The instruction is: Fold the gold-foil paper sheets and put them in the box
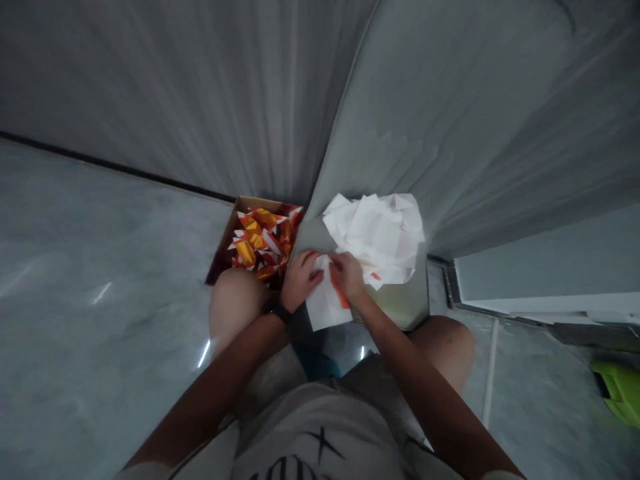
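Note:
A white paper sheet (323, 308) with an orange-red patch along its right side is between my two hands, over the near edge of the grey seat-like surface (400, 303). My left hand (301, 279) has its fingers closed on the sheet's upper left part. The fingers of my right hand (349, 277) pinch its upper right part. What lies under the fingertips is hidden. Just beyond my right hand spreads a loose pile of white paper sheets (383, 233), with a small red mark showing near its front.
Left of my hands, a dark red cardboard box (220, 257) holds several gold, orange and white twisted wrapped pieces (253, 233). Grey draped fabric (225, 100) rises behind. My knees flank the surface. A bright green object (620, 393) lies on the floor at far right.

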`<state>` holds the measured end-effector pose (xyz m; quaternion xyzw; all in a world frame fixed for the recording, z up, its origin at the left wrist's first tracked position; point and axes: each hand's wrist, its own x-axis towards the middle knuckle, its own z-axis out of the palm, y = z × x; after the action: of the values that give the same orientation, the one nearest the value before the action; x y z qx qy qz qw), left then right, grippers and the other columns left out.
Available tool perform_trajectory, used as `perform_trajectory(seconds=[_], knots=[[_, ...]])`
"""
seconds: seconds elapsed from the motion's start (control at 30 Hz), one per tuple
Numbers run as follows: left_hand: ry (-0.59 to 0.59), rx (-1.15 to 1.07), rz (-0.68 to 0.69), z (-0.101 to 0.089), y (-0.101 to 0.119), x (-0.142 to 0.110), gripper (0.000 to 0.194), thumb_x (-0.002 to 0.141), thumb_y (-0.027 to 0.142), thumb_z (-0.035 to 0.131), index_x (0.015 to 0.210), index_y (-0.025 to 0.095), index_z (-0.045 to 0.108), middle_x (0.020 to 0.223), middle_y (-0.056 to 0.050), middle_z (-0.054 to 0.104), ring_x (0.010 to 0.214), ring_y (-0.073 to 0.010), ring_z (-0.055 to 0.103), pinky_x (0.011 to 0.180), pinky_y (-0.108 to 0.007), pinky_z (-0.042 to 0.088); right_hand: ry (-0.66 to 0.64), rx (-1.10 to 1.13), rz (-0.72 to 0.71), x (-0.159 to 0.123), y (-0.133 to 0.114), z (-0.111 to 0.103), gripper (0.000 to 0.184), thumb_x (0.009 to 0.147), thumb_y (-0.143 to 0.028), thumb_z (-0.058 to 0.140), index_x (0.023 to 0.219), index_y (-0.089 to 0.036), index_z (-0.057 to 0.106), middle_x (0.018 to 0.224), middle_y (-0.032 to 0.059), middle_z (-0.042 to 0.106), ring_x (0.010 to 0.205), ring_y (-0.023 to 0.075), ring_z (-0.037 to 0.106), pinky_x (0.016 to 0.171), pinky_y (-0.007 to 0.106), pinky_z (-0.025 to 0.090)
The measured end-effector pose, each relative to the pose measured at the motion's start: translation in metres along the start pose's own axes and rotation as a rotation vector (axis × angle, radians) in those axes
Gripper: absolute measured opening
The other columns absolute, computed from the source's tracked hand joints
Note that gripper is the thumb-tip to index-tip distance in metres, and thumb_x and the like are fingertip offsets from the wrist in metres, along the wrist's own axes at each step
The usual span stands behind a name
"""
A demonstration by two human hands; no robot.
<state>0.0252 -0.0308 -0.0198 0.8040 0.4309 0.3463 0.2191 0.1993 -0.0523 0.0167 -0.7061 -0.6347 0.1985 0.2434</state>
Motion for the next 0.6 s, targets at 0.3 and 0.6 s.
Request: perform_trajectory(seconds=[0.3,0.6], knots=[[-0.025,0.018,0.115,0.002,-0.004,-0.003,0.032,0.095,0.015,0.058,0.124,0.022,0.071,0.131,-0.008,0.067,0.131,-0.0262,0.054,0.114,-0.046,0.047,0.094,-0.157,-0.390,-0.027,0.021,0.015,0.034,0.098,-0.014,0.051,0.121,-0.023,0.074,0.124,0.0090,0.073,0.113,0.0264,0.065,0.098,0.042,0.050],[0.046,-0.034,0.017,0.004,-0.006,0.011,0.015,0.096,0.027,0.065,0.102,0.020,0.077,0.106,-0.007,0.073,0.108,-0.0241,0.061,0.104,-0.043,0.050,0.063,-0.125,-0.368,-0.030,0.011,0.009,0.025,0.102,-0.025,0.053,0.105,-0.021,0.077,0.118,0.0092,0.075,0.111,0.0246,0.065,0.098,0.041,0.046]])
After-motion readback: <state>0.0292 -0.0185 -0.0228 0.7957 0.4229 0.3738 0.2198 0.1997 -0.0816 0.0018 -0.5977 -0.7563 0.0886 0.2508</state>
